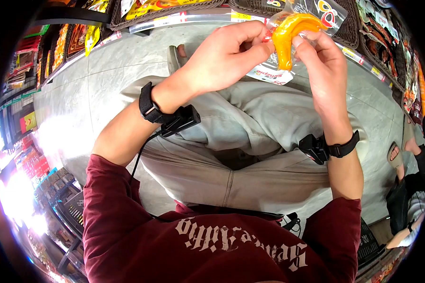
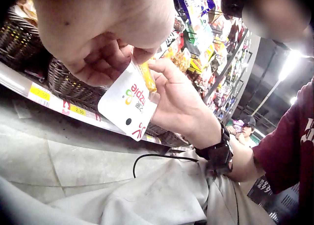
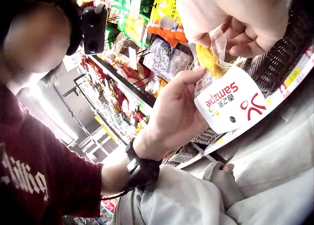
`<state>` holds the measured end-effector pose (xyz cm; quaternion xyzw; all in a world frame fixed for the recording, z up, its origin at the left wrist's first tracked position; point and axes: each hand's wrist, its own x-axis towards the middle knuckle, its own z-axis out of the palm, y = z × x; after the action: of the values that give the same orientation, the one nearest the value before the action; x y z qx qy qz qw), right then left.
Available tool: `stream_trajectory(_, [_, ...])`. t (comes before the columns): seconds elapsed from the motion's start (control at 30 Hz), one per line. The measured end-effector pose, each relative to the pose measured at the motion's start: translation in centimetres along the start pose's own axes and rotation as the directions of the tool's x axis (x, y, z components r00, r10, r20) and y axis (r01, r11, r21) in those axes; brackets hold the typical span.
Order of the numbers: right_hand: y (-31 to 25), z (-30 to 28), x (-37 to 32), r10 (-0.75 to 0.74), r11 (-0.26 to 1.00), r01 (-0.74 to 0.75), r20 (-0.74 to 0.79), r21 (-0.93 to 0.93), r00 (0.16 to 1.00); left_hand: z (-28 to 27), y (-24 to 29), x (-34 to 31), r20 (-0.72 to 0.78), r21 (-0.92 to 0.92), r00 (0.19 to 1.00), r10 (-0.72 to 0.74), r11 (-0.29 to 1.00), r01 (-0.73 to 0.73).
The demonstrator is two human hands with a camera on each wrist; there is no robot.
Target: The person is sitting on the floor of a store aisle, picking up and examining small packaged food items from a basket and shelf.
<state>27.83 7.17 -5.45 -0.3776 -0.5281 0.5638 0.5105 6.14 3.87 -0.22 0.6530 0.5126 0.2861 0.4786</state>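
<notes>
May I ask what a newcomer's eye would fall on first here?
Probably the glossy orange item in the clear packet, held by the left grip and right grip near the head view's top. Next come the maroon shirt with pale lettering at the bottom and white glare at the left.

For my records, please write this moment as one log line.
left hand: pinches packet; right hand: pinches packet; packet: clear plastic, orange food inside; nearby: woven baskets

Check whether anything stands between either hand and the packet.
Nothing visible does: the left hand and right hand both hold the packet directly. The baskets are beyond it, not in between.
</notes>
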Motion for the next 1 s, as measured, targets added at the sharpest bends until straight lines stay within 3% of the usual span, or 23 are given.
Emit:
stream_trajectory(0.23, [-0.3, -0.1, -0.1, 0.019, 0.999, -0.019, 0.004, -0.037, 1.000, 0.0, 0.3, -0.1, 0.006, 0.020, 1.000, -0.012, 1.000, 0.012])
stream_trajectory(0.3, [-0.9, 0.3, -0.2, 0.037, 0.998, -0.036, -0.008, 0.047, 0.999, 0.0, 0.5, -0.1, -0.008, 0.030, 1.000, 0.010, 0.999, -0.010])
stream_trajectory(0.5, [-0.8, 0.2, -0.2, 0.120, 0.990, -0.122, 0.030, 0.070, 0.992, -0.1, 0.5, -0.1, -0.035, 0.027, 0.999, 0.005, 1.000, -0.004])
stream_trajectory(1.0, [-1.0, 0.2, -0.2, 0.068, 0.994, -0.072, 0.056, 0.078, 0.996, 0.4, 0.2, 0.0, -0.109, -0.002, 0.991, 0.075, 0.997, -0.075])
